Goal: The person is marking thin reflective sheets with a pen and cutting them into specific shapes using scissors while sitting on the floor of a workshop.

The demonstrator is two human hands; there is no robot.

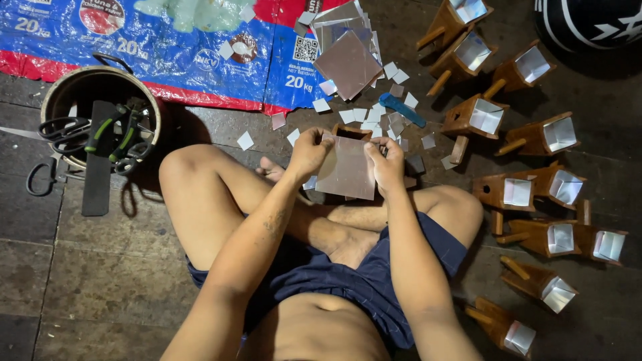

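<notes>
2 hands, left hand [309, 152] and right hand [386, 162], pinch a thin mirror sheet [346, 172] by its upper edges; it looks light, stiff, brittle, sharp-edged.

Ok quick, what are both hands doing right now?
Left hand: closed, pinching the left edge of a shiny mirror sheet.
Right hand: closed, gripping the same sheet's right edge.

The floor [100, 281] is of dark, worn wooden planks. A blue and red plastic sack [167, 53] lies flat on it, beyond the fingers.
</notes>
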